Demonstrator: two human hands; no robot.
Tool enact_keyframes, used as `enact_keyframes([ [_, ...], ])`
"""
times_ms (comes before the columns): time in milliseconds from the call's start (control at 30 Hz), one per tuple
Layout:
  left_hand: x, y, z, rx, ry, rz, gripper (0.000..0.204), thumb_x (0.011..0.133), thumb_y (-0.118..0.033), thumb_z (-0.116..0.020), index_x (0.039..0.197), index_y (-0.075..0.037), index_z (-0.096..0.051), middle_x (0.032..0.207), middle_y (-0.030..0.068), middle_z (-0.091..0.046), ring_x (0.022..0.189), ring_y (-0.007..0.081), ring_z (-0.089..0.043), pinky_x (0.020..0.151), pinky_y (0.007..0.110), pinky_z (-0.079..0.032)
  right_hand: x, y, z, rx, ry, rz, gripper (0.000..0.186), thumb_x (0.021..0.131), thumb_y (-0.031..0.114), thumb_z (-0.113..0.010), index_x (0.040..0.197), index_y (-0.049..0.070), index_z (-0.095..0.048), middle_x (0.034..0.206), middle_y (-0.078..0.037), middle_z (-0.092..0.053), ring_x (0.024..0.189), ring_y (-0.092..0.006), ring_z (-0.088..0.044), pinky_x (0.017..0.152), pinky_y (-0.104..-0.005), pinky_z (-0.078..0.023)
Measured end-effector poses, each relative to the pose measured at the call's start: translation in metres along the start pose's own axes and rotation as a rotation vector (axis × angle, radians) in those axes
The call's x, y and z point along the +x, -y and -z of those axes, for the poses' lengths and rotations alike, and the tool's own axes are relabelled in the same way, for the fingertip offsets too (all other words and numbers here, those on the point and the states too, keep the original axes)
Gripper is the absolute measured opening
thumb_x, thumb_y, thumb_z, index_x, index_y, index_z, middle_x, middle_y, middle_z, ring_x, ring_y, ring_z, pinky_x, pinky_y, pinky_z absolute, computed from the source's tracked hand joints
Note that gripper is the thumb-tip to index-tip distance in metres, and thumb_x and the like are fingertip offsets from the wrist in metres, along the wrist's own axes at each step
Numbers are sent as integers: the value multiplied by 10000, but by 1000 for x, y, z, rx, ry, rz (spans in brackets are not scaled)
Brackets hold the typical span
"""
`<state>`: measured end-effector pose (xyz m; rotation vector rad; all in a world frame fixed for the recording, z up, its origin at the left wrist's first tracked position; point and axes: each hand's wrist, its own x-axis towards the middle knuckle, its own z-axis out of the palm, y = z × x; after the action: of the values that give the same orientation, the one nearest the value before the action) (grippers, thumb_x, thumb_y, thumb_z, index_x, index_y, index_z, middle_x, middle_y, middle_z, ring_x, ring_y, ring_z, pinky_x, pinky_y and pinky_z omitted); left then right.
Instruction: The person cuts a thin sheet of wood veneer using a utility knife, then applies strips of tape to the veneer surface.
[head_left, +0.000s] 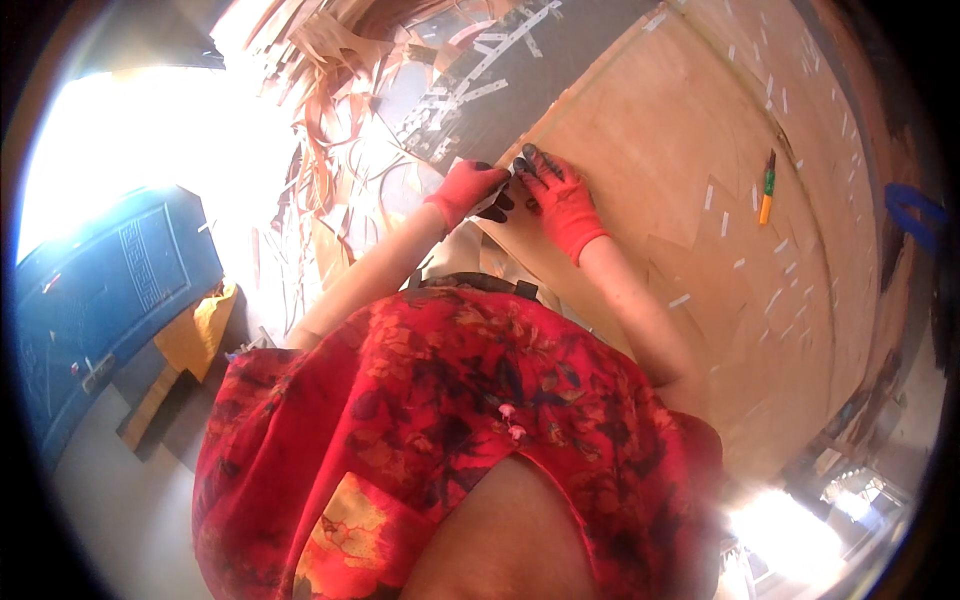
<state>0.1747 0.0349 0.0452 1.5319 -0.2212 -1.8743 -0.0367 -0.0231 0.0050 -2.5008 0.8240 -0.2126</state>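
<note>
Both hands in red gloves with dark fingertips, at the near edge of a big plywood sheet on the tabletop. Left hand: grip pinched on a small white strip of tape, fingers curled, held right at the sheet's edge. Right hand: grip released, fingers spread flat and pressing on the veneer just beside the left hand, fingertips nearly touching the tape strip. Person wears a red floral garment, which fills the lower frame, forearms bare. Beyond the right hand, out across the sheet, many short white tape pieces are stuck along seams in the veneer, some joints zigzag. Further right of the grip, well apart, an orange and green pen-like tool lies on the sheet. Above and behind the left hand, a dark panel with more white tape bits on it, then a messy heap of thin veneer scraps and curls. Far left of the grip, down on the floor, a blue patterned door panel and a yellow piece next to it. Far right edge: a blue object, too blurred to tell what. Upper left is blown out by light.
</note>
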Motion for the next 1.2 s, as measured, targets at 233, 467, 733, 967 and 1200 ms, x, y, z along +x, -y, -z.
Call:
enact_keyframes([
  [233,-31,23,26,144,30,-9,268,912,-163,-691,1022,78,-654,847,181,-716,726,272,-735,576,376,-615,4,10,9,-114,50,24,642,788,91,-703,1393,270,-585,1561,-45,-422,1331,-303,-462,1087,-436,-436],
  [467,-83,37,41,930,-98,-277,269,926,-223,-654,1078,-2,-663,781,105,-726,571,174,-674,509,300,-532,-1,10,7,-160,79,17,655,789,82,-697,1404,275,-577,1575,-53,-400,1342,-300,-447,1087,-444,-432],
  [733,-134,64,60,631,-216,-135,265,922,-259,-663,1098,-61,-663,800,65,-742,629,160,-685,585,326,-526,0,8,9,-261,152,32,643,848,132,-663,1458,275,-519,1606,-97,-337,1386,-327,-397,1112,-447,-397],
  [967,-149,108,33,1180,-653,-708,180,888,-190,-699,1048,-108,-680,775,139,-682,689,333,-684,599,419,-528,1,42,37,-20,-45,-5,618,849,135,-685,1447,196,-540,1543,-150,-427,1337,-370,-447,1097,-466,-383],
  [1200,-150,117,21,1414,-715,-744,220,891,-189,-689,1104,-137,-670,813,93,-688,676,310,-668,599,412,-517,-54,101,-2,1735,330,-519,476,969,115,-639,1434,82,-543,1385,-41,-595,1200,-143,-555,1031,-288,-443],
])
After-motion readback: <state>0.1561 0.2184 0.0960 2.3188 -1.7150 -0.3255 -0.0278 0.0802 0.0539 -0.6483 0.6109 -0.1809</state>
